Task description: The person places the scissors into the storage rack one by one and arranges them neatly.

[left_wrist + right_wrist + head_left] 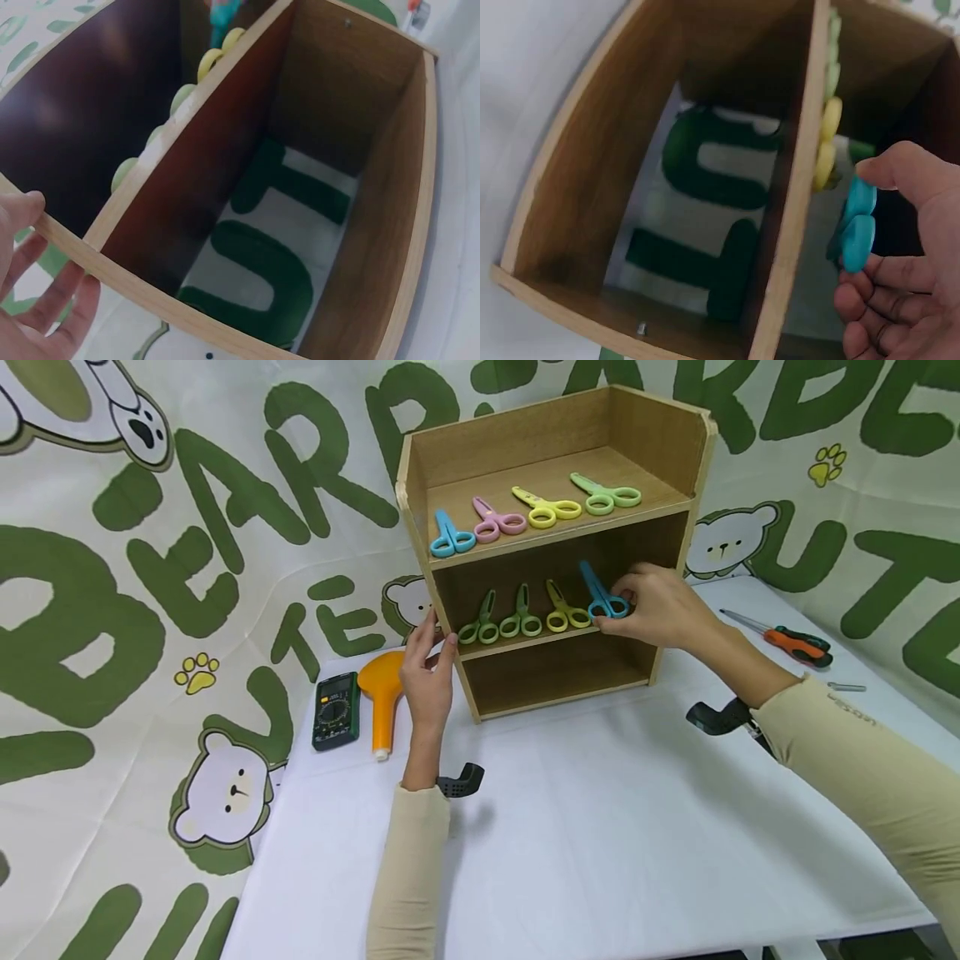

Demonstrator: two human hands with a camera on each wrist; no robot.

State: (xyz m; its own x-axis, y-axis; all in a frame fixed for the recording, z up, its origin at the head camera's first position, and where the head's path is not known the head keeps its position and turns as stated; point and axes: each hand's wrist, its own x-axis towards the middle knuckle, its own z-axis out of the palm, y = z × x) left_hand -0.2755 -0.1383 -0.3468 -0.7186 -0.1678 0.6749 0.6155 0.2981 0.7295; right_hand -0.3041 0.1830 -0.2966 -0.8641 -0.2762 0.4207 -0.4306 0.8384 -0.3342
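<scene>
A three-level wooden shelf [551, 708] stands on the white table. My left hand [427, 672] holds its left side panel, the thumb over the front edge and the fingers along the outside. At the right of the middle level, my right hand [660, 610] pinches blue scissors [596, 589] by the handle loops; the blades point up and back. In the right wrist view, the thumb and fingers are about the blue loops [859, 244]. Left of them on that level are yellow scissors [564, 608] and two green pairs, one beside the yellow [521, 614] and one leftmost [482, 620].
Blue [452, 537], pink [497, 521], yellow [549, 510] and green scissors [606, 496] lie on the top level. A multimeter [335, 712] and an orange paddle-shaped object [382, 693] lie left of the shelf. Orange-and-black-handled pliers [795, 645] and a small metal piece [847, 687] lie right.
</scene>
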